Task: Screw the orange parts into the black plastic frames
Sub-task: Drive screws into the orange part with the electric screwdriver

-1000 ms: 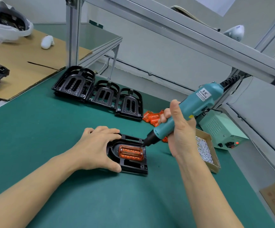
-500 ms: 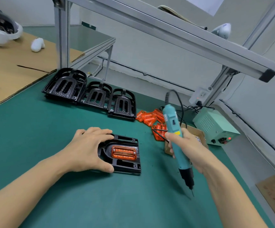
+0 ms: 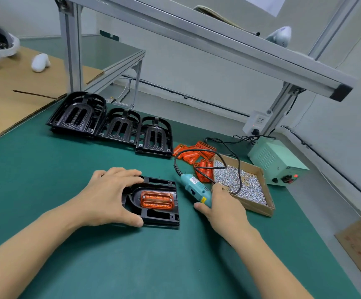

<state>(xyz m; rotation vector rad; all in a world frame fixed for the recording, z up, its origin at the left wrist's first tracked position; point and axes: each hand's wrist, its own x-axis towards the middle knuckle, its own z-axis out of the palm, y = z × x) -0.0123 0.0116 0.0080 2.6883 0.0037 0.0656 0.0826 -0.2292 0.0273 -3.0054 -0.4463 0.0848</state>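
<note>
A black plastic frame point(image 3: 160, 216) lies flat on the green mat in front of me. An orange part point(image 3: 157, 200) sits in its middle recess, with small screw heads at its corners. My left hand point(image 3: 110, 196) grips the frame's left side, thumb at the near edge and fingers over the far edge. My right hand point(image 3: 220, 207) holds a teal electric screwdriver point(image 3: 193, 187) low over the mat just right of the frame. The driver's tip is hidden under my hand.
A row of black frames point(image 3: 115, 126) stands at the back of the mat. Loose orange parts point(image 3: 194, 156) lie beside a cardboard box of screws point(image 3: 243, 184). A pale green power unit point(image 3: 276, 161) sits far right. An aluminium rail point(image 3: 197, 37) crosses overhead.
My right hand has swung the screwdriver away from the frame, then lowered it flat to the mat on the right. My left hand has stayed on the frame.
</note>
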